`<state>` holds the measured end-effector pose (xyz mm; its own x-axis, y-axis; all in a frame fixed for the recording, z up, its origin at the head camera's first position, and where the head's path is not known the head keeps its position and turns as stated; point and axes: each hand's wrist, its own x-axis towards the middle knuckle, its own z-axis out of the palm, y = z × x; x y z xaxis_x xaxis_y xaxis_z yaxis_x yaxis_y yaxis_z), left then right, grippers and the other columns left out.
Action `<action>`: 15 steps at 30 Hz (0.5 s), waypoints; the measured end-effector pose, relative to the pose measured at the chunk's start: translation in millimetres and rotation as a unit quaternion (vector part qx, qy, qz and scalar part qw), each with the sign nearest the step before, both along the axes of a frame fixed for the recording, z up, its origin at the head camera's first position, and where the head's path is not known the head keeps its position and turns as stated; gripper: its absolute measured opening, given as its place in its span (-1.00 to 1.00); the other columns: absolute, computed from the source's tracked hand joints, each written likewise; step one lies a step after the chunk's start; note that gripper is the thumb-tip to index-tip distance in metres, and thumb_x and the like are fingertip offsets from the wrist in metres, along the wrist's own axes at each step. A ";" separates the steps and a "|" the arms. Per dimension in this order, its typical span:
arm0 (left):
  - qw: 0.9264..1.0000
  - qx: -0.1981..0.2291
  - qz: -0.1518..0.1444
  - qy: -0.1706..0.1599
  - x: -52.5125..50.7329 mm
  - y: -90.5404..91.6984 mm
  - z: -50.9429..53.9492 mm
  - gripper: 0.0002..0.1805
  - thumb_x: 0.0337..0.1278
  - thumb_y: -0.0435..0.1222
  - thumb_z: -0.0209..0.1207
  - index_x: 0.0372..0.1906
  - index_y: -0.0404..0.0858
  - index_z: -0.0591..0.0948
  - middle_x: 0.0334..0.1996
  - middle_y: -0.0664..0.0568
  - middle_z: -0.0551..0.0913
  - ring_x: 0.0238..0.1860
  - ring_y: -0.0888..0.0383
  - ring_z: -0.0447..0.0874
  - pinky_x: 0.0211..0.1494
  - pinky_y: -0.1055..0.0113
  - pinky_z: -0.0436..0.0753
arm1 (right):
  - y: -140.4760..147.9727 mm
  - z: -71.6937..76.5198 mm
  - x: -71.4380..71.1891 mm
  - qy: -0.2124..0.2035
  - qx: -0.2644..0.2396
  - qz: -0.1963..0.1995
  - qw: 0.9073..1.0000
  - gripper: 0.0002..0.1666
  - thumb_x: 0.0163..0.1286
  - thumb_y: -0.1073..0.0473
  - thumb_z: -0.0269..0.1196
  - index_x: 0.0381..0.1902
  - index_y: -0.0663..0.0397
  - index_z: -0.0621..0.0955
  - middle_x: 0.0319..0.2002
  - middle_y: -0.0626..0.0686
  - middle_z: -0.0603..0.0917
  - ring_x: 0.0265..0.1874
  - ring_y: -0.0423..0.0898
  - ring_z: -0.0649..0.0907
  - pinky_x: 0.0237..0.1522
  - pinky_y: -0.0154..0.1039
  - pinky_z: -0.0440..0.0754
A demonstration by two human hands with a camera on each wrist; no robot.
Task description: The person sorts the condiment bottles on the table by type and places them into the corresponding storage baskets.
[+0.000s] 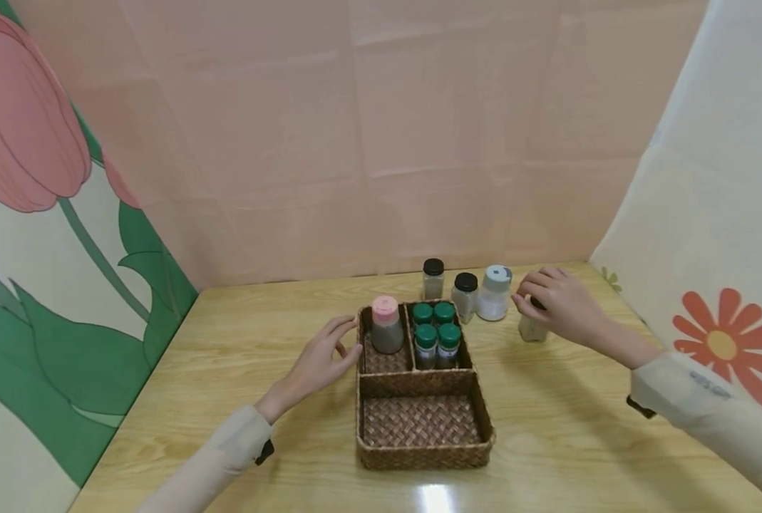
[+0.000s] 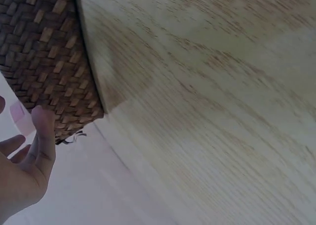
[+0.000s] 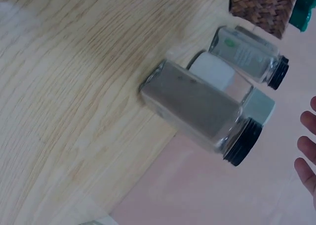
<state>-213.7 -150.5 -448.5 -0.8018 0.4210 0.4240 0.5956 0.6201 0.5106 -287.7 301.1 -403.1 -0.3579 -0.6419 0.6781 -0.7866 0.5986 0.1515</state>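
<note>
My left hand (image 1: 321, 358) is at the left side of a woven basket (image 1: 425, 456), fingers spread and touching or close to its rim. In the left wrist view its fingers (image 2: 45, 136) are loosely bent beside the weave. A pink-capped jar (image 1: 387, 336) stands in the basket's back left compartment; several green-capped jars (image 1: 426, 345) fill the back right one. Over a square jar with a black cap (image 1: 532, 329) hovers my right hand (image 1: 563, 303). The right wrist view shows that jar (image 3: 192, 106) upright on the table, the fingertips (image 3: 307, 145) apart from its cap.
Behind the basket stand two more black-capped jars, one farther back (image 1: 433, 279) and one nearer (image 1: 465, 296). Next to the nearer one is a white jar with a pale cap (image 1: 495, 292). A pink cloth wall (image 1: 368, 142) closes off the table's (image 1: 246, 320) back edge.
</note>
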 end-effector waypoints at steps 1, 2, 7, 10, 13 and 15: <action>1.000 -0.001 -0.002 -0.007 0.0 -0.5 -0.4 -0.41 0.42 -0.13 0.14 0.38 -0.39 0.40 0.38 -0.11 0.36 -0.33 0.30 0.60 -0.33 0.28 0.64 | 1.6 0.0 -1.3 0.000 0.001 -0.001 1.000 -0.75 0.36 0.09 0.20 -0.46 0.07 0.66 -0.43 0.03 0.66 -0.39 0.09 0.60 -0.29 0.09 0.55; 1.000 -0.002 -0.003 -0.015 -0.1 -1.1 -1.2 -0.38 0.42 -0.12 0.14 0.41 -0.38 0.37 0.41 -0.10 0.32 -0.32 0.30 0.61 -0.31 0.25 0.66 | 3.2 0.0 -2.6 -0.002 0.002 -0.002 1.000 -0.80 0.32 0.12 0.23 -0.45 0.07 0.66 -0.43 0.04 0.66 -0.38 0.09 0.59 -0.28 0.09 0.54; 0.999 0.003 -0.014 -0.048 -2.2 -3.5 -6.9 -0.31 0.43 -0.12 0.13 0.50 -0.33 0.24 0.49 -0.04 0.20 -0.27 0.25 0.66 -0.25 0.24 0.71 | 11.7 -0.5 -9.4 -0.010 0.006 -0.008 1.000 -0.89 0.19 0.17 0.35 -0.39 0.11 0.68 -0.36 0.07 0.66 -0.34 0.08 0.56 -0.28 0.05 0.52; 0.997 0.014 -0.025 -0.069 -3.3 -3.4 -10.4 -0.29 0.43 -0.15 0.14 0.52 -0.32 0.19 0.52 -0.04 0.13 -0.21 0.20 0.69 -0.25 0.37 0.70 | 16.6 -2.0 -12.4 -0.015 0.009 -0.020 1.000 -0.81 0.15 0.15 0.39 -0.35 0.16 0.68 -0.31 0.10 0.64 -0.31 0.09 0.56 -0.31 0.03 0.53; 0.995 0.031 -0.037 -0.087 -3.8 -3.1 -12.4 -0.28 0.43 -0.20 0.14 0.53 -0.32 0.15 0.54 -0.03 0.08 -0.16 0.15 0.70 -0.25 0.47 0.68 | 20.8 -4.1 -14.3 -0.029 0.011 -0.041 0.999 -0.73 0.11 0.14 0.44 -0.30 0.21 0.68 -0.25 0.15 0.62 -0.28 0.13 0.56 -0.30 0.05 0.53; 0.994 0.038 -0.045 -0.095 -3.1 -3.4 -12.9 -0.28 0.43 -0.22 0.14 0.54 -0.33 0.14 0.54 -0.02 0.06 -0.13 0.12 0.71 -0.24 0.48 0.67 | 23.9 -5.8 -15.0 -0.049 0.010 -0.054 0.997 -0.69 0.11 0.13 0.47 -0.27 0.21 0.68 -0.19 0.18 0.62 -0.22 0.15 0.56 -0.25 0.10 0.54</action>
<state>-216.8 -153.9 -461.4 -0.8308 0.4679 0.3013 0.5354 0.5241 0.6623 -302.7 325.0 -408.9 -0.4895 -0.6098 0.6234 -0.7295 0.6780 0.0905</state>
